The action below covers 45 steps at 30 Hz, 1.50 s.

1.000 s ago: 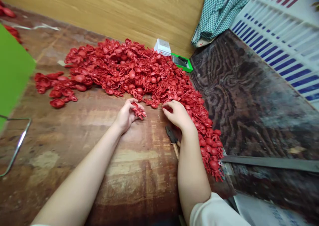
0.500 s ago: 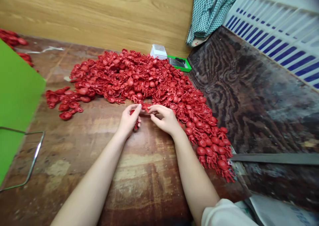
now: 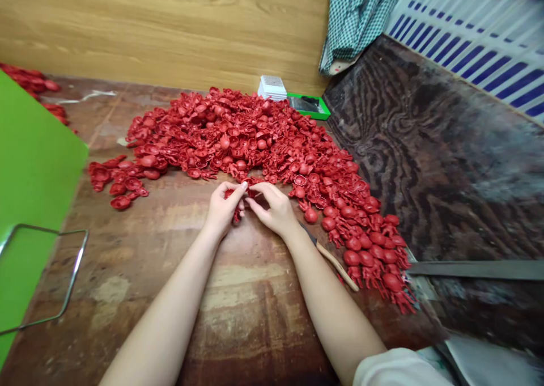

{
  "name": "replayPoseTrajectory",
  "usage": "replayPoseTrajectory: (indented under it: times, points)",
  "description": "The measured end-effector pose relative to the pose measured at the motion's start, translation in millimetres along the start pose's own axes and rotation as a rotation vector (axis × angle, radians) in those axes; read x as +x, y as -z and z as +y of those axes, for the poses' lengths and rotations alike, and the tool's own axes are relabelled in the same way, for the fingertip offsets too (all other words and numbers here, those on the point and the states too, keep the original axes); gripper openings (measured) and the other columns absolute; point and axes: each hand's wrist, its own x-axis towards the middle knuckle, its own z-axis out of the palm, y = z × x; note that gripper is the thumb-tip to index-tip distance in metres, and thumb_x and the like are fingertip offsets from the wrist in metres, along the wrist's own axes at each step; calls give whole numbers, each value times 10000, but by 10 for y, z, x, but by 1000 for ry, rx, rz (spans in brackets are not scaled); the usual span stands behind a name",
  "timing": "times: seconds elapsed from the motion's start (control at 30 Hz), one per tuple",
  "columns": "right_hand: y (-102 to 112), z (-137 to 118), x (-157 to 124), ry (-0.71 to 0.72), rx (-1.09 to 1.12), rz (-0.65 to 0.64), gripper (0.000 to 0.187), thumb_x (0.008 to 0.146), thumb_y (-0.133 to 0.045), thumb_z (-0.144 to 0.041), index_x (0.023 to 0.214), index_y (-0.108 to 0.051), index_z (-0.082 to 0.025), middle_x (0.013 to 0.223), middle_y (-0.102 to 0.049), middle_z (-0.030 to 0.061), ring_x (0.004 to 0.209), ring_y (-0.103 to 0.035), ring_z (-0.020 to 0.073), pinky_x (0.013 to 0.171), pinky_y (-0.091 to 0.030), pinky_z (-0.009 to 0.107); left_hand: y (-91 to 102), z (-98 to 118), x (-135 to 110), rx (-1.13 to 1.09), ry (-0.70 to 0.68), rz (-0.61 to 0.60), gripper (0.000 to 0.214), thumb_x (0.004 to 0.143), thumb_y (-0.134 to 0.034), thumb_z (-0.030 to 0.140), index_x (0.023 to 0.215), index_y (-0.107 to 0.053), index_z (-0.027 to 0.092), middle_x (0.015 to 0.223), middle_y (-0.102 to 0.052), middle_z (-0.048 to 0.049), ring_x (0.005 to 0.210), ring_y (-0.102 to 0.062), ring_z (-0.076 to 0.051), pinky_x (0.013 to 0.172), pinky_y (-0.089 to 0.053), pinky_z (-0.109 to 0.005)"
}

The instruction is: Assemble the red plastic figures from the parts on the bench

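My left hand (image 3: 223,207) is closed round small red plastic figure pieces (image 3: 237,213), some of which show below its fingers. Its thumb and forefinger pinch at the near edge of the pile. Close on its right, my right hand (image 3: 275,209) has thumb and fingers bent toward the same spot, at a red piece partly hidden by the fingertips. Just beyond both hands lies a large pile of red plastic pieces (image 3: 225,131), with rounded heads and thin limbs. Beside my right forearm is a hand tool with a tan handle (image 3: 338,264), partly covered by the arm.
A white stack of small blocks (image 3: 272,88) and a green tray (image 3: 317,113) stand behind the pile. At left rise a green panel (image 3: 34,159) and a bent metal wire (image 3: 70,284). A white slatted basket (image 3: 467,46) and checkered cloth (image 3: 361,23) are at right.
My right hand has come closer to the left, and its forearm has shifted, uncovering the tan-handled tool. The whole view has moved slightly; the left hand still holds red pieces.
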Motion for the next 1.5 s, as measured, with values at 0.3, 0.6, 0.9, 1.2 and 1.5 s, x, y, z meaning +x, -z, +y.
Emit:
replayPoseTrajectory:
  times: [0.3, 0.6, 0.9, 1.2, 1.5]
  points:
    - [-171, 42, -26, -234, 208, 77, 254, 993, -670, -346, 1218, -699, -233, 1171, -816, 105, 944, -819, 213, 862, -697, 354, 12, 13, 28, -27, 0, -29, 733, 705, -921, 601, 1238, -693, 153, 514, -582, 92, 378, -500, -85, 389, -454, -193]
    - [-127, 87, 23, -438, 333, -11, 167, 924, -757, -326, 1032, -800, -205, 979, -863, 85, 813, -825, 228, 815, -682, 374, -19, 20, 3, 18, -49, 11, 627, 661, -973, 481, 1144, -710, 180, 649, -641, 80, 415, -562, -74, 401, -459, -189]
    - [-22, 36, 116, -505, 520, -87, 394, 848, -813, -538, 1039, -796, -193, 950, -855, 71, 792, -814, 232, 754, -682, 367, 19, -1, 17, 49, -54, -27, 555, 684, -943, 516, 1080, -723, 196, 591, -611, 82, 392, -545, -89, 385, -436, -201]
    - [135, 76, 154, -515, 500, -67, 372, 795, -851, -538, 923, -836, -189, 911, -844, 61, 813, -783, 221, 732, -641, 329, 46, -16, -12, 138, -29, -63, 559, 719, -922, 536, 1108, -698, 202, 517, -573, 96, 343, -518, -104, 343, -396, -193]
    - [55, 84, 158, -511, 344, -36, 168, 848, -764, -302, 942, -813, -172, 935, -859, 85, 833, -818, 243, 796, -668, 367, 8, 2, -53, 220, -55, -68, 500, 720, -934, 488, 1061, -701, 205, 608, -672, 54, 387, -565, -107, 355, -428, -194]
